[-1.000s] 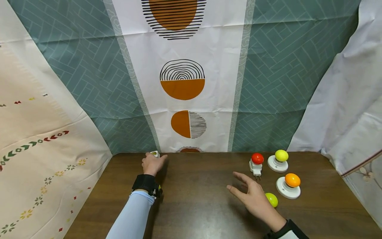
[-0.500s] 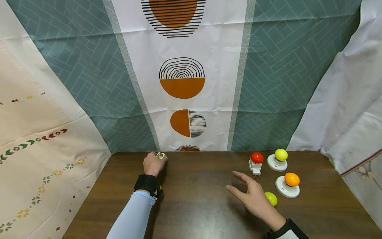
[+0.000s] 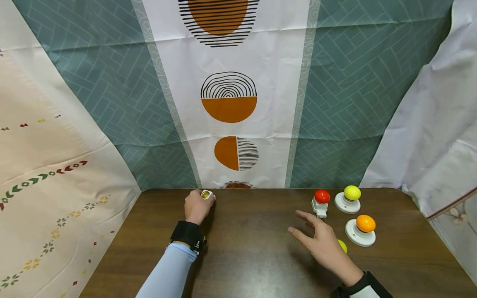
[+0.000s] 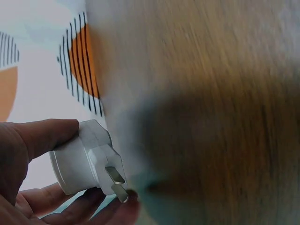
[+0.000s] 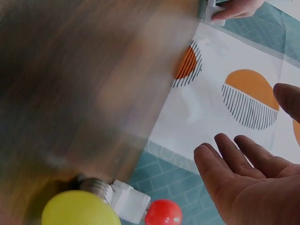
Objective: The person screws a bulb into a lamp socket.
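At the table's far left edge my left hand point(image 3: 196, 207) grips a white plug-in bulb socket point(image 3: 208, 194), its gold-lined opening facing up. In the left wrist view the thumb lies on one side of the socket point(image 4: 82, 161) and fingers on the other, with two flat metal prongs point(image 4: 116, 176) showing. Over the table on the right, my right hand point(image 3: 324, 245) is held with fingers spread and holds nothing. A lime-yellow bulb point(image 3: 342, 247) lies partly hidden behind it; the right wrist view shows this bulb point(image 5: 79, 210) with its metal screw base point(image 5: 96, 187).
Beyond the right hand, a red bulb point(image 3: 322, 196) sits in a white plug socket point(image 3: 319, 208). Farther right, a yellow bulb point(image 3: 352, 193) and an orange bulb point(image 3: 365, 223) stand in round white bases. Cloth hangings border the wooden table point(image 3: 246, 240).
The left hand has closed around the white socket and moved a little to the right with it. The right hand has shifted slightly right, covering more of the lime-yellow bulb.
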The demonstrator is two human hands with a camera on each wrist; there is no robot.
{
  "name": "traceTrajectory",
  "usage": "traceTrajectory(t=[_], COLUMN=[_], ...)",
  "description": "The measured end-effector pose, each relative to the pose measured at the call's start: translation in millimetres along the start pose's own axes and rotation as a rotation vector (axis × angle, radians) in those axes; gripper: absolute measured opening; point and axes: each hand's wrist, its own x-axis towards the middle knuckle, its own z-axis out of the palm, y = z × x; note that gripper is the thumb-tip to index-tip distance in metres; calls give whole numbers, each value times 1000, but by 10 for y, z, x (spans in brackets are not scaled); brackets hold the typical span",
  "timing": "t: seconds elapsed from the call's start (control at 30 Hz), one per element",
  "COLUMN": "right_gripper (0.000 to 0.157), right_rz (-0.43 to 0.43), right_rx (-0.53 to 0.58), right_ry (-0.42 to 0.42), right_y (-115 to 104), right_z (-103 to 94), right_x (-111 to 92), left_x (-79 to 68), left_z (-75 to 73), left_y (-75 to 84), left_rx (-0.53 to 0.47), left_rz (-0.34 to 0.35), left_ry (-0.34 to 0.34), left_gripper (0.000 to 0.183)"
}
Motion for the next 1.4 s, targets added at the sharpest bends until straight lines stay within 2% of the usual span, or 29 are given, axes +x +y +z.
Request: traceTrajectory(t=[0.33, 0.57, 0.67, 0.8, 1.07, 1.2, 1.4], right_gripper=[60, 56, 53, 51, 53, 52, 56], right_rz=[-36, -87, -114, -146, -164, -149, -128], right_rx=[-93, -119, -138, -212, -422, -496, -546], right_ry=[9, 26, 27, 34, 41, 25, -18], right_y=[-54, -63, -43, -11, 48, 93, 142], right_z=[-121, -160, -181, -236, -419, -453, -444], right_x=[-11, -11, -22, -34, -11, -22, -64], left_x=[-240, -514, -640, -808, -1101, -1212, -1324], left_z=[-52, -55, -53, -47, -15, -6, 18], left_y=[230, 361, 402, 444, 477, 511, 569], left_rx=[-40, -68, -69, -88, -225, -253, -302], left_rz=[98, 156, 180, 237, 311, 335, 367], left_ry=[-12, -92, -105, -108, -160, -189, -205], left_gripper=[44, 46, 46, 44, 35, 35, 36])
